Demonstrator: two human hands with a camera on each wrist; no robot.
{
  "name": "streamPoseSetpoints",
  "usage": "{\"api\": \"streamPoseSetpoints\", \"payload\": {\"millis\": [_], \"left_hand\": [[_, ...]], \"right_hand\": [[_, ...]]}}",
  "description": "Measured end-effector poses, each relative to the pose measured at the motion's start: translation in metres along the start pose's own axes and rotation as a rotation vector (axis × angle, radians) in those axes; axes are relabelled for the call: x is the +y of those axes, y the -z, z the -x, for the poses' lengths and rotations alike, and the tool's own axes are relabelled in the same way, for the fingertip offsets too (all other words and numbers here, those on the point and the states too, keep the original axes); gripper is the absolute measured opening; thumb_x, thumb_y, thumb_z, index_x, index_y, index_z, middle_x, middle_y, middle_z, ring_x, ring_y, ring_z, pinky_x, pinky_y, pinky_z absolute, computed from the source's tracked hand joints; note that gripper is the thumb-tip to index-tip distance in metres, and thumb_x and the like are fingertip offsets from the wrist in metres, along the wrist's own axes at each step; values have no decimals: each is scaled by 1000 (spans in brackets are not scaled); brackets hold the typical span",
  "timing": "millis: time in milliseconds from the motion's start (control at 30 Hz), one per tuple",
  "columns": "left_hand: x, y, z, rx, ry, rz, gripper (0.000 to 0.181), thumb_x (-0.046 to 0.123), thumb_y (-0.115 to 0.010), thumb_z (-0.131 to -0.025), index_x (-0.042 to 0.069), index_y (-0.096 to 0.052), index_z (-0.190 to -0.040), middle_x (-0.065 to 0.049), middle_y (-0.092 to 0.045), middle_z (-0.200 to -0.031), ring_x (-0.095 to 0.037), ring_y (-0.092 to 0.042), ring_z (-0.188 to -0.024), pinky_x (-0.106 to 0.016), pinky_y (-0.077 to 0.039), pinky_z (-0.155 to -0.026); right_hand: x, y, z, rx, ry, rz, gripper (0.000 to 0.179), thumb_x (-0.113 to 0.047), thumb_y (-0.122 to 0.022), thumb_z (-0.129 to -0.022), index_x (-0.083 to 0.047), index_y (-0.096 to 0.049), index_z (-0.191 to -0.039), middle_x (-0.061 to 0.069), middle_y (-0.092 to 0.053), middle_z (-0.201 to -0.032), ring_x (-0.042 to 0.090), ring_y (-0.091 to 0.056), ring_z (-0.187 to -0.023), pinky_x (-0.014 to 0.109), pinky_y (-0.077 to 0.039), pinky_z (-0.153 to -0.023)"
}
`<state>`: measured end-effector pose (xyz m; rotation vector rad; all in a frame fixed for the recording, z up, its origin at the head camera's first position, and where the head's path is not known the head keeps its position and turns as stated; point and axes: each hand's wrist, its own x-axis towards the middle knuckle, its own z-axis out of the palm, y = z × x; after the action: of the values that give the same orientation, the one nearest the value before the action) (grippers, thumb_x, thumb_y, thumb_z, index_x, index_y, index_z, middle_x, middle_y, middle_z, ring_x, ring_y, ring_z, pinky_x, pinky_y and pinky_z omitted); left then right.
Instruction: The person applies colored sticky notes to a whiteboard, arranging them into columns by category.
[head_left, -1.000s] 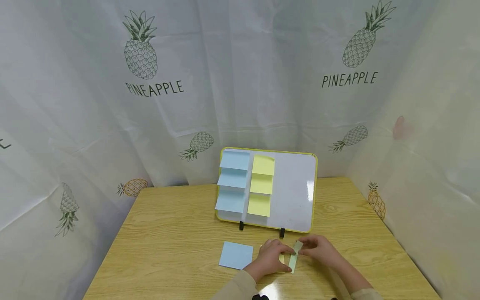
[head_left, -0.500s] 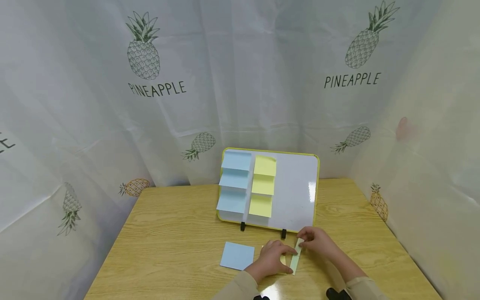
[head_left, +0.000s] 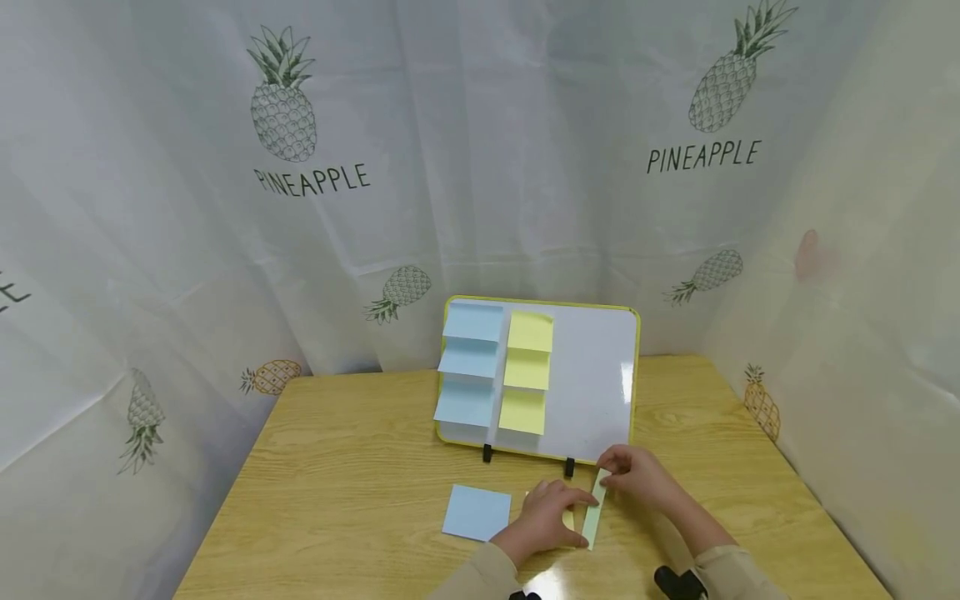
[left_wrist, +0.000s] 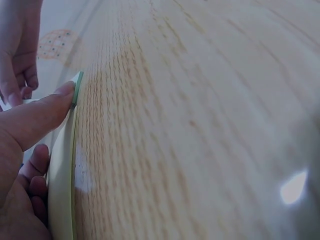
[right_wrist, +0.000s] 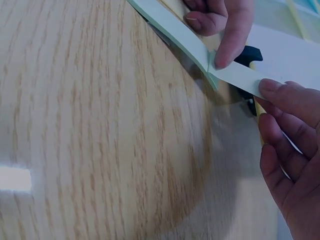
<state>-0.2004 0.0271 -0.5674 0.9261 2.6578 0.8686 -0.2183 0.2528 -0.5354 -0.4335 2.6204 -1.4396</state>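
A narrow pale green sticky note pad [head_left: 592, 529] lies on the table in front of the whiteboard. My left hand [head_left: 546, 515] holds it with thumb and forefinger, the forefinger pressing where the top note lifts. Between the thumb and fingers of my right hand [head_left: 639, 477] is the free end of that green sticky note [right_wrist: 242, 78], raised and pulled away from the pad. In the right wrist view the note bends up at the left fingertip. A yellow sticky note pad [head_left: 568, 520] lies mostly hidden beneath my left hand.
A blue sticky note pad [head_left: 477, 512] lies left of my hands. Behind stands a yellow-rimmed whiteboard [head_left: 590, 375] on black feet, bearing a column of blue notes [head_left: 465, 402] and a column of yellow notes [head_left: 522, 410]. A pineapple-print curtain [head_left: 480, 167] surrounds the wooden table [head_left: 337, 500].
My right hand has moved slightly up, toward the whiteboard, drawing the green note's end further from the pad. My left hand keeps its place on the pad.
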Motion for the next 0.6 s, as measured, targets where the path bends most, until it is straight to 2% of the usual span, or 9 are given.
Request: {"api": "streamPoseSetpoints", "payload": {"millis": [100, 200, 300, 433, 500, 600], "left_hand": [[-1, -1, 0, 10, -9, -9, 56, 35, -88, -71, 42, -63, -121, 20, -46, -88, 1, -39, -86, -45, -35, -100], [-1, -2, 0, 7, -10, -9, 55, 35, -88, -71, 42, -63, -120, 20, -46, -88, 2, -39, -86, -48, -33, -103], [-2, -2, 1, 3, -8, -7, 55, 34, -88, -71, 42, -64, -120, 20, -46, -88, 2, -39, -85, -43, -36, -99], [-3, -3, -1, 3, -7, -7, 57, 35, -88, -70, 43, -63, -121, 20, -46, -88, 1, -38, -84, -30, -38, -83], [-4, -3, -3, 4, -9, -4, 58, 35, -88, -70, 44, -62, -121, 19, -46, -88, 1, -38, -84, -28, -36, -77], [-5, -3, -3, -6, -4, 3, 58, 34, -88, -71, 44, -62, -121, 20, -46, -89, 1, -38, -84, -32, -38, -84]], "right_hand": [[-2, 2, -1, 3, -4, -11, 20, -3, -75, -84, 2, -65, -100, 4, -63, -86, 13, -59, -78, 27, -51, -66], [-3, 3, -1, 12, -18, -7, 20, -3, -75, -84, 2, -66, -100, 3, -63, -85, 12, -59, -77, 27, -51, -65], [-3, 4, -2, 16, -21, 2, 19, -3, -75, -84, 1, -66, -100, 3, -63, -85, 13, -59, -77, 27, -51, -65], [-6, 7, -3, 37, -18, 18, 18, -2, -76, -83, -2, -67, -99, 3, -63, -83, 13, -58, -76, 26, -51, -65], [-7, 9, -3, 48, -18, 23, 18, -2, -76, -82, -2, -67, -98, 3, -62, -83, 14, -58, -76, 26, -50, -65], [-10, 11, -4, 45, -22, 17, 18, -2, -76, -82, -2, -67, -98, 3, -62, -83, 14, -58, -76, 26, -51, -64]]}}
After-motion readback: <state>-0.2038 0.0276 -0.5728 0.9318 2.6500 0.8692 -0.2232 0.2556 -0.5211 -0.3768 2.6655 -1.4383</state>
